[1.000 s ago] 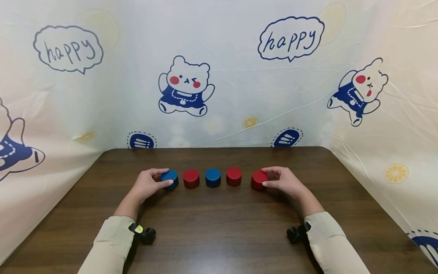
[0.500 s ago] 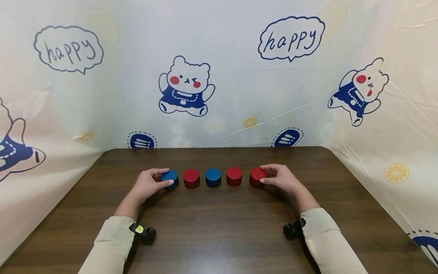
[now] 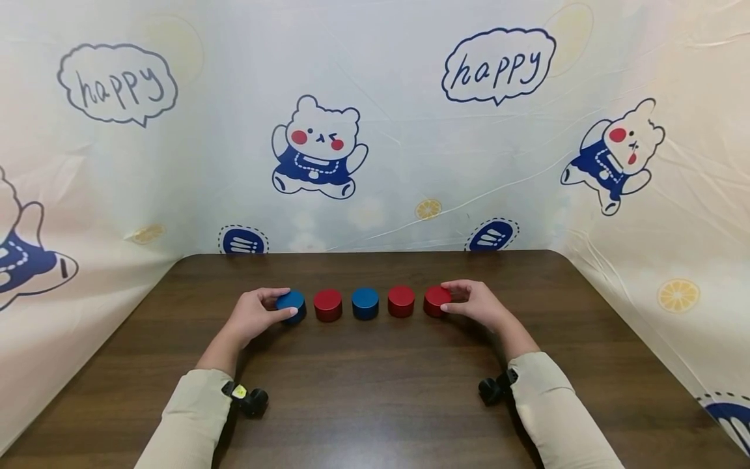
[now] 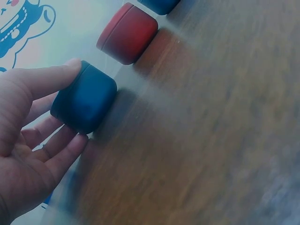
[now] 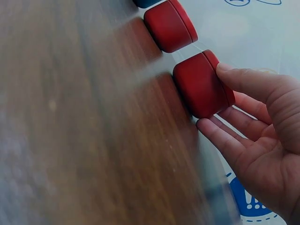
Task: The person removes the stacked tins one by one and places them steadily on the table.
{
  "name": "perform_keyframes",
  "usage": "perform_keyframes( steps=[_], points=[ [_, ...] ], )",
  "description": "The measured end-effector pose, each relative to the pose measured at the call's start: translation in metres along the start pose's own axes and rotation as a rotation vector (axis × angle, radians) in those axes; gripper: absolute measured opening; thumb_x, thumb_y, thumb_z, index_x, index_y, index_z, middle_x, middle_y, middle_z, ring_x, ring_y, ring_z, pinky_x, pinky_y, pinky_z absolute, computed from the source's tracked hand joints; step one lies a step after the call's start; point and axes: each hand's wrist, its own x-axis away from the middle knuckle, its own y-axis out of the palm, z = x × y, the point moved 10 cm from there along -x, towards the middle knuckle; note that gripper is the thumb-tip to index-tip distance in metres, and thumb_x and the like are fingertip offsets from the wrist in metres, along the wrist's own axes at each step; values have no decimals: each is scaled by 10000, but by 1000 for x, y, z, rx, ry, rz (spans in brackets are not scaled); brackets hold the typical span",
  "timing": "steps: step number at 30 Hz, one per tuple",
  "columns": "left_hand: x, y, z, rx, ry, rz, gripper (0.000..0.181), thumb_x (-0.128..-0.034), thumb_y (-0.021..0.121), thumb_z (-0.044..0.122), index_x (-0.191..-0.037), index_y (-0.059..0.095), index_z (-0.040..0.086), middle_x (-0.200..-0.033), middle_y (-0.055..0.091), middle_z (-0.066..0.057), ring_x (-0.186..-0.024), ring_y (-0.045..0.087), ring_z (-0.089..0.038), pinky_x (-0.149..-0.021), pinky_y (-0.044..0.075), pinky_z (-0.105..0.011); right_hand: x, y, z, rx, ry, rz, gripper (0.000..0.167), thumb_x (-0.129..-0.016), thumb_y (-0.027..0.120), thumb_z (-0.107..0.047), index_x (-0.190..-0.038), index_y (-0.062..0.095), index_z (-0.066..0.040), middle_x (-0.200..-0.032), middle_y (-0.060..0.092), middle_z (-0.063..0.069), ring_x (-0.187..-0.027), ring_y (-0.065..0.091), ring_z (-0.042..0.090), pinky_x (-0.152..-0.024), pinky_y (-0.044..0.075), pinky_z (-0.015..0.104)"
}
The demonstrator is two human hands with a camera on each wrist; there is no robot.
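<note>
Several small round lidded tins stand in a row across the table. At the row's left end, my left hand [image 3: 253, 315] holds a blue tin [image 4: 91, 101] between thumb and fingers. My right hand [image 3: 479, 306] grips the rightmost red tin [image 5: 199, 86] the same way, thumb on the near side. Between the hands stand a red tin [image 3: 327, 306], a blue tin [image 3: 365, 304] and another red tin [image 3: 401, 302]. A narrow gap separates the right-hand tin from its red neighbour. In both wrist views the held tins sit on the table.
The brown wooden table [image 3: 363, 391] extends toward me in front of the row. Behind its far edge hangs a pale printed cloth [image 3: 398, 150] with cartoon bears, which also lines both sides. A black wrist camera [image 3: 254, 403] sits on the left cuff, another camera [image 3: 492, 391] on the right.
My right hand has slid the rightmost red tin to the left, closer to the red tin beside it. The left hand and the other tins stay where they were.
</note>
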Motion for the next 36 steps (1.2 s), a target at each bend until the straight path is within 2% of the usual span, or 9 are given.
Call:
perform_keyframes(
  steps=[12, 19, 30, 36],
  points=[
    [1, 1, -5, 40, -11, 3, 700, -839, 765, 395, -1398, 523, 51, -1367, 512, -244, -1189, 517, -384, -996, 449, -518, 3, 1, 0, -28, -26, -5, 517, -862, 743, -137, -1336, 562, -37, -1317, 586, 171, -1200, 561, 328, -998, 464, 456],
    [1, 1, -3, 77, -4, -5, 729, -840, 767, 384, -1418, 485, 41, -1411, 489, -208, -1223, 488, -373, -1023, 426, -514, 9, -7, 0, -38, -26, 23, 559, -869, 742, -158, -1353, 520, 11, -1336, 565, 201, -1210, 552, 360, -991, 466, 474],
    [7, -11, 0, 95, -10, 44, 734, -832, 779, 371, -1426, 471, 71, -1401, 492, -194, -1273, 453, -372, -1042, 391, -547, 19, -15, -4, -22, -23, 44, 579, -873, 745, -226, -1355, 516, -1, -1360, 548, 186, -1210, 549, 350, -982, 470, 488],
    [12, -19, 8, 85, 17, 68, 729, -824, 785, 373, -1425, 477, 100, -1406, 487, -213, -1274, 463, -371, -1037, 381, -573, 26, -19, -9, -44, -45, 60, 584, -865, 755, -231, -1347, 521, 3, -1356, 547, 198, -1203, 554, 340, -987, 466, 488]
  ],
)
